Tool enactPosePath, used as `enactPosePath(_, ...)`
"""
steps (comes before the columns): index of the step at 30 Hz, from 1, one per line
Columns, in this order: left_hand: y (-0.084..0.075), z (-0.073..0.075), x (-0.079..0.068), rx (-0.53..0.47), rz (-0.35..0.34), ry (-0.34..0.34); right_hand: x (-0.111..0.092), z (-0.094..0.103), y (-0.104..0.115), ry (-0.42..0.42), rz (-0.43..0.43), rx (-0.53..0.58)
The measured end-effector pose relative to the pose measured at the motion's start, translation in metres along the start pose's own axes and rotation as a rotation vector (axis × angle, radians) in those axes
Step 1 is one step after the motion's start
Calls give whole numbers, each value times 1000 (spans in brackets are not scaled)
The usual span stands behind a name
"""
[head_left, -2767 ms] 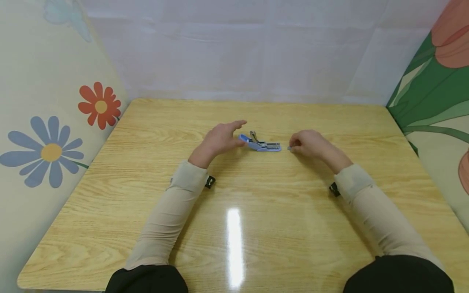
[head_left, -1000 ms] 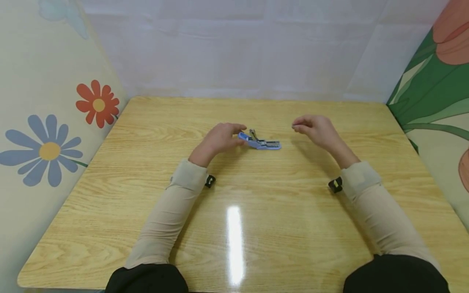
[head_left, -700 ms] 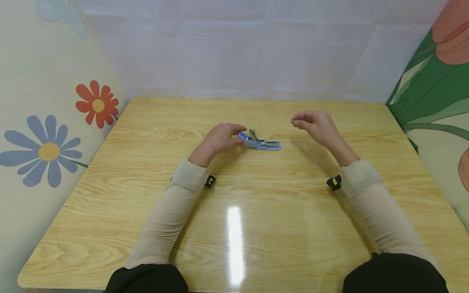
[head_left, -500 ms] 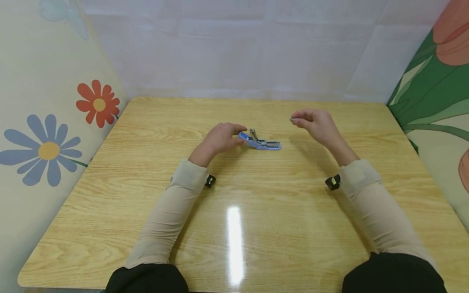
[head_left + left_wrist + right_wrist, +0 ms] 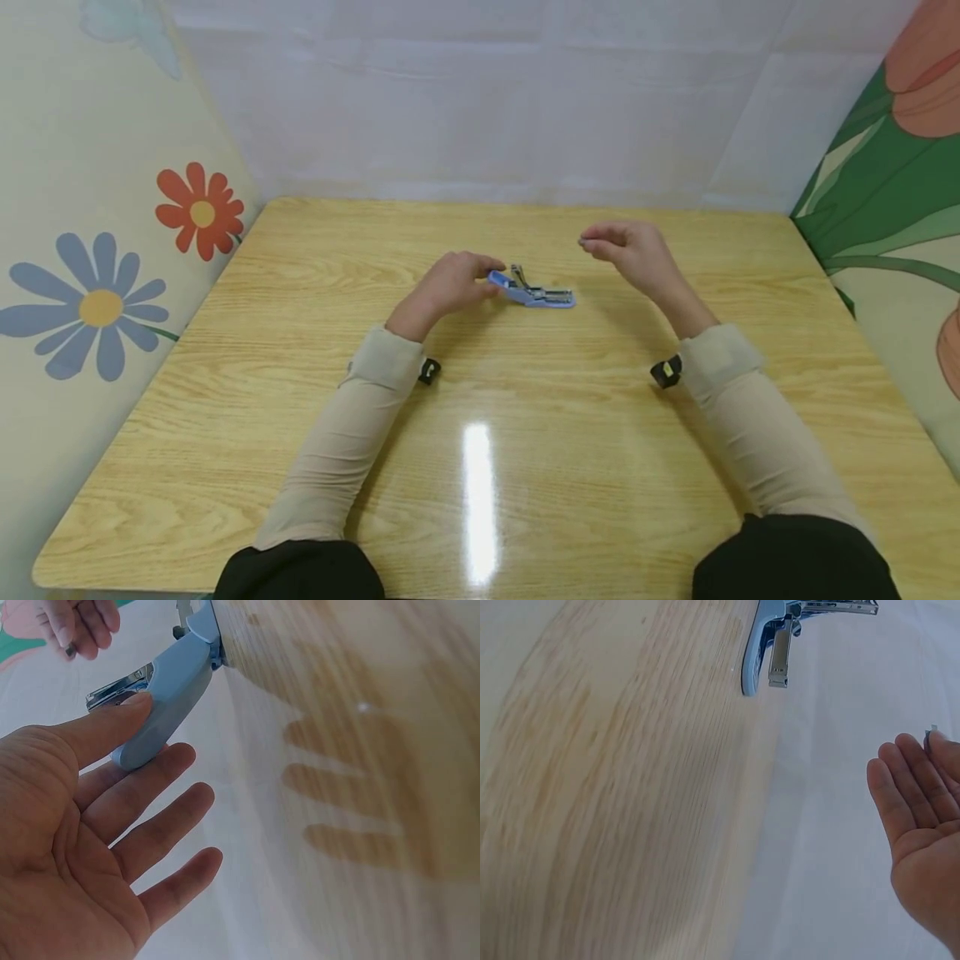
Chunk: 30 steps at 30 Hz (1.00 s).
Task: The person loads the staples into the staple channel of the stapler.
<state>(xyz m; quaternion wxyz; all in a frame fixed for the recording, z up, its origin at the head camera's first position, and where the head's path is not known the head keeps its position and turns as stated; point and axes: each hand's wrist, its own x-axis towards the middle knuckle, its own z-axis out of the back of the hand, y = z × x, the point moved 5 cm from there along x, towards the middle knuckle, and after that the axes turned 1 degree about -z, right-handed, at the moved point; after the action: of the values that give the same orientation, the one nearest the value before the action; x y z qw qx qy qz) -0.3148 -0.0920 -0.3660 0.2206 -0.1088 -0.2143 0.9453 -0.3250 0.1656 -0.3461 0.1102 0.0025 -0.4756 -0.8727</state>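
A light blue stapler (image 5: 551, 302) lies opened out on the table, its metal staple channel to the right and its inner metal arm sticking up. My left hand (image 5: 448, 285) pinches the raised end of the stapler's blue cover between thumb and index finger, the other fingers spread, as the left wrist view shows. My right hand (image 5: 637, 257) is up off the table, to the right of and behind the stapler. Thumb and index finger pinch a short grey strip of staples (image 5: 930, 738); the other fingers lie extended beside it.
The wood-grain table (image 5: 360, 517) carries a bright light reflection (image 5: 480, 500) near the front. A white sheet (image 5: 480, 108) hangs behind its back edge. Flower-painted panels (image 5: 105, 417) stand at both sides.
From low beside the stapler's right end, my right hand has risen and gone back with the staple strip, then shifted left. My left hand has closed its fingers on the cover; the stapler stays put.
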Motion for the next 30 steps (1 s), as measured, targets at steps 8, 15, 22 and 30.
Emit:
enactPosePath(8,1,0,2,12,-11,-6,4,-12,3,9,26,5)
enactPosePath(15,-1,1,1,17,1,6,3,-18,4,35,27,-29)
enactPosePath(22,-3,0,0,14,2,14,4,-24,0,50,20,-30)
enactPosePath(30,-4,1,-1,25,8,14,2,-32,-5,82,-10,-3)
